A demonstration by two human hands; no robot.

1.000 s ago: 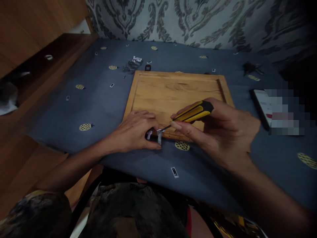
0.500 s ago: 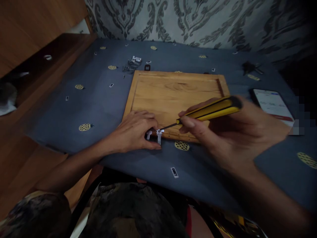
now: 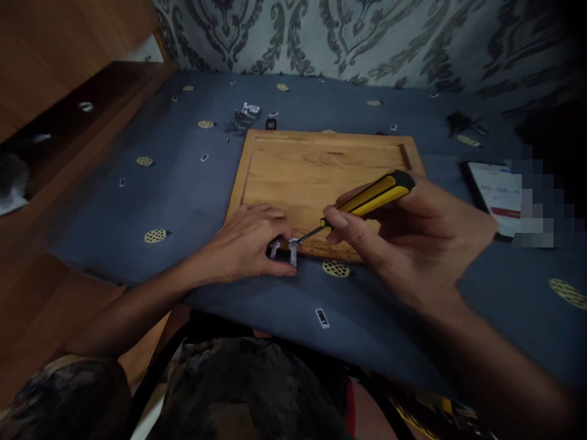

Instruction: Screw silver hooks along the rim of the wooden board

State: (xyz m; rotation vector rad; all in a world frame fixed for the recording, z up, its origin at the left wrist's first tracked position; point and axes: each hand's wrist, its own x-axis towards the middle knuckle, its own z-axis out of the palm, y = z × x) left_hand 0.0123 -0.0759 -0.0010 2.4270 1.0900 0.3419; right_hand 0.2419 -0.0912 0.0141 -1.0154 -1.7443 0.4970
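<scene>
My right hand (image 3: 403,238) is closed around a yellow-and-black screwdriver (image 3: 376,195), which slants down to the left. Its tip meets the top of a small silver metal bracket (image 3: 293,253) at the near edge of a wooden board (image 3: 312,177). The bracket sits between the thumb and fingers of my left hand (image 3: 252,241), which press it against the board's edge. A second prong of shiny metal shows under the left fingers. Whether a screw sits under the tip is too small to tell.
Several small metal parts (image 3: 245,116) lie on the blue patterned cloth (image 3: 183,195) beyond the board's far left corner. A dark square piece (image 3: 271,124) is beside them. To the right are a phone (image 3: 493,195) and a dark object (image 3: 465,124). A patterned wall (image 3: 321,36) stands behind.
The screwdriver handle and my right hand have shifted left, and the handle is tilted up slightly more steeply. My left hand stays on the bracket.
</scene>
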